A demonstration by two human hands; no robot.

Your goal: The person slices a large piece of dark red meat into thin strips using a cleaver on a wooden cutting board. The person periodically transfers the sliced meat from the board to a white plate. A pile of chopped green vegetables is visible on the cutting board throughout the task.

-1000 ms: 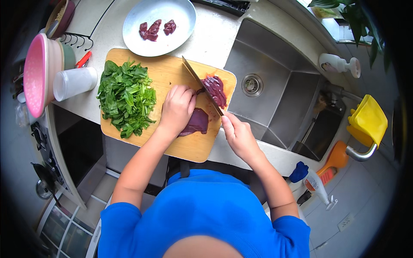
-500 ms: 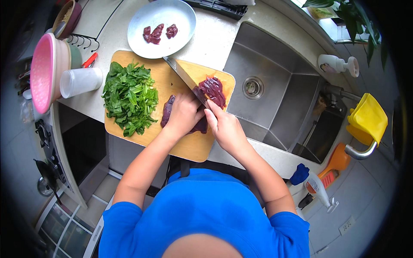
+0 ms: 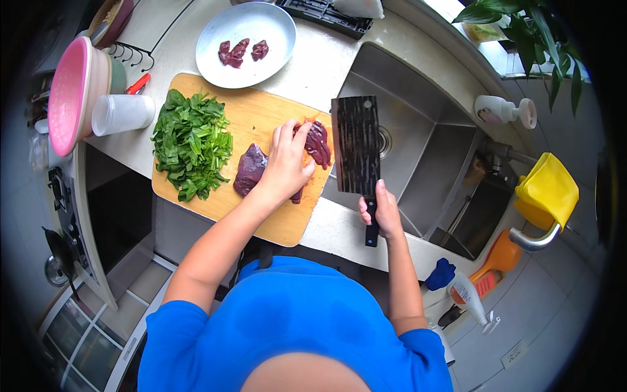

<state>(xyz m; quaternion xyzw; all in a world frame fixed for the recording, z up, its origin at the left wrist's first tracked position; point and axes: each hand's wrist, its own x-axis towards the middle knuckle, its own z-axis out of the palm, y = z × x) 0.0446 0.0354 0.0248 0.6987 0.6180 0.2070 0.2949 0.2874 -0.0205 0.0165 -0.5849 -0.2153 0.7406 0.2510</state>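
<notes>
In my right hand (image 3: 386,212) is a black-handled cleaver (image 3: 356,144), held up with its broad, streaked blade over the sink's near-left edge. My left hand (image 3: 287,160) reaches over the cutting board (image 3: 261,225), thumb and fingers apart, fingertips touching a pile of dark red slices of raw meat, liver-like (image 3: 318,145). Beneath and beside that hand lies an uncut dark red piece of the meat (image 3: 250,170), partly hidden. Chopped leafy greens (image 3: 192,144) cover the board's left side. Beyond the board, a pale plate (image 3: 271,62) carries a few chunks of the meat.
A steel sink (image 3: 428,153) lies right of the board; a yellow cloth (image 3: 550,186) drapes over its faucet. At the left stand a pink basin (image 3: 68,95) and a translucent tub (image 3: 123,114). A black rack (image 3: 326,16) sits at the back.
The cleaver has come away from the meat, moving right and upright with my right hand. My left hand has shifted onto the slices, and the pile has moved slightly left.
</notes>
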